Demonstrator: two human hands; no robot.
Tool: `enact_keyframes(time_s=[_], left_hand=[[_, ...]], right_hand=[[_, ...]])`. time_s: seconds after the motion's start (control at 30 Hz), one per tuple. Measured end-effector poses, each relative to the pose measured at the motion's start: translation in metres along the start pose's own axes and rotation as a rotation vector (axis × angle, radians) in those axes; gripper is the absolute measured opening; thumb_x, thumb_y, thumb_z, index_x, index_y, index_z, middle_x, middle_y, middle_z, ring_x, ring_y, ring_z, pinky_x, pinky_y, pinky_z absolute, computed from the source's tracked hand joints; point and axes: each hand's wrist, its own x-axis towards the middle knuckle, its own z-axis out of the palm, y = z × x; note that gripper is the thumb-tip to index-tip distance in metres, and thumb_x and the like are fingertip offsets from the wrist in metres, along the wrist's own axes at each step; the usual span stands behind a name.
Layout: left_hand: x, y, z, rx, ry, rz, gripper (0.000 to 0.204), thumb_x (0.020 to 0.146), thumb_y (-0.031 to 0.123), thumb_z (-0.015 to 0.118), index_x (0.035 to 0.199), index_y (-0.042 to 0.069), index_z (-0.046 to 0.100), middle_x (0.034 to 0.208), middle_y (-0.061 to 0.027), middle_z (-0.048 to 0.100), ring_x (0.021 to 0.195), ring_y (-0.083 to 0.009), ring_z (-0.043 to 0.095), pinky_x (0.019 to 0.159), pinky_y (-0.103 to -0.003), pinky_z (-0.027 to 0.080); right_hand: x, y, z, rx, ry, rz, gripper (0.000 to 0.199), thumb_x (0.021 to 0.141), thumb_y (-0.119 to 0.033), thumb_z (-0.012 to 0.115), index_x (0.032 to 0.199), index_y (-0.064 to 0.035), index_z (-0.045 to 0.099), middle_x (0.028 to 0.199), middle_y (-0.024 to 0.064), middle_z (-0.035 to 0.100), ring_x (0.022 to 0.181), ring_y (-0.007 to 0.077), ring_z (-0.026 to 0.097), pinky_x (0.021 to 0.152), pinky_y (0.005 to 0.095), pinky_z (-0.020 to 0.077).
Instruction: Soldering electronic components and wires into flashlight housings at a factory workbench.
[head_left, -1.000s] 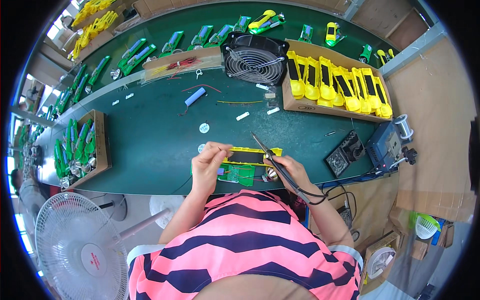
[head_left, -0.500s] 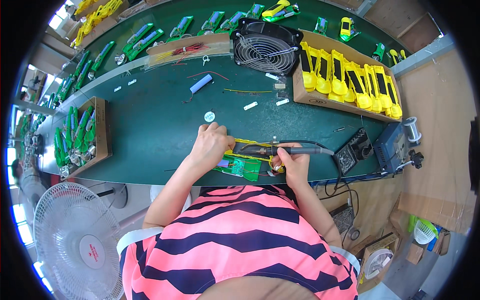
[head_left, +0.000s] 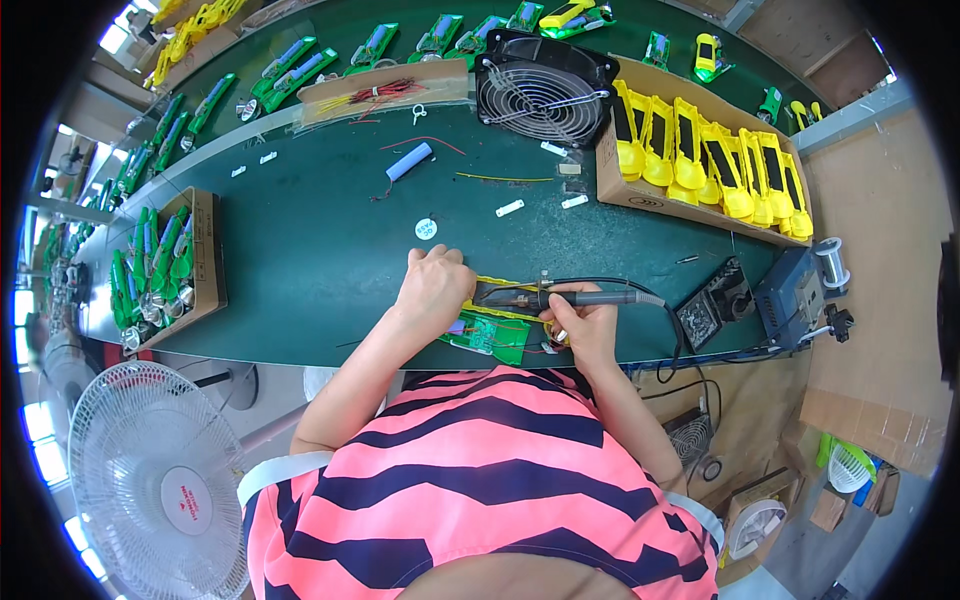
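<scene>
- At the near table edge (head_left: 300, 290), your left hand (head_left: 432, 292) presses flat on the yellow housing (head_left: 497, 287) with its green circuit board (head_left: 492, 335).
- Your right hand (head_left: 585, 325) clenches the soldering iron (head_left: 560, 297), tip over the housing.
- Board looks light, stiff, fragile; hold its edges.
- Grip the iron by its handle only.

I see a matt dark-green bench mat (head_left: 330, 250), smooth and faintly sheened. My right hand (head_left: 585, 325) grips a black plastic-handled soldering iron (head_left: 580, 297) with a dull metal tip; my left hand (head_left: 432, 290) presses a glossy green circuit board (head_left: 492, 335). The brown corrugated cardboard box (head_left: 640, 190) looks rough and papery, holding shiny yellow plastic housings (head_left: 700, 160). The round black fan grille (head_left: 540, 90) reads as metal wire.
</scene>
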Motion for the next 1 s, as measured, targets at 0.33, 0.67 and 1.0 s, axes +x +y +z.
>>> enact_keyframes(time_s=[0.33,0.67,1.0], left_hand=[[0.005,0.000,0.002,0.051,-0.027,0.008,0.004,0.063,0.013,0.064,0.065,0.014,0.067,0.069,-0.0043,0.056,0.077,-0.0204,0.052,0.069,-0.035,0.037],[0.006,0.003,0.002,0.120,-0.015,-0.009,0.001,0.064,0.011,0.063,0.064,0.012,0.062,0.068,-0.0032,0.056,0.075,-0.0190,0.053,0.068,-0.034,0.036],[0.004,0.002,-0.003,0.062,0.015,-0.014,0.001,0.063,0.012,0.063,0.062,0.013,0.063,0.068,-0.0030,0.054,0.076,-0.0193,0.051,0.070,-0.035,0.035]], right_hand=[[-0.009,-0.005,-0.009,0.021,0.015,-0.187,0.019,0.080,-0.002,0.058,0.096,0.0048,0.052,0.079,0.0111,0.061,0.065,0.0124,0.061,0.055,0.0199,0.0473],[-0.026,-0.017,-0.037,-0.793,0.086,-0.736,0.033,0.071,-0.011,0.068,0.100,-0.0042,0.054,0.088,0.0107,0.062,0.083,0.0259,0.061,0.080,0.0365,0.0441],[-0.022,-0.013,-0.048,-0.849,-0.077,-0.540,0.044,0.069,-0.009,0.068,0.110,-0.0047,0.050,0.108,0.0064,0.058,0.105,0.0210,0.052,0.103,0.0437,0.0229]])
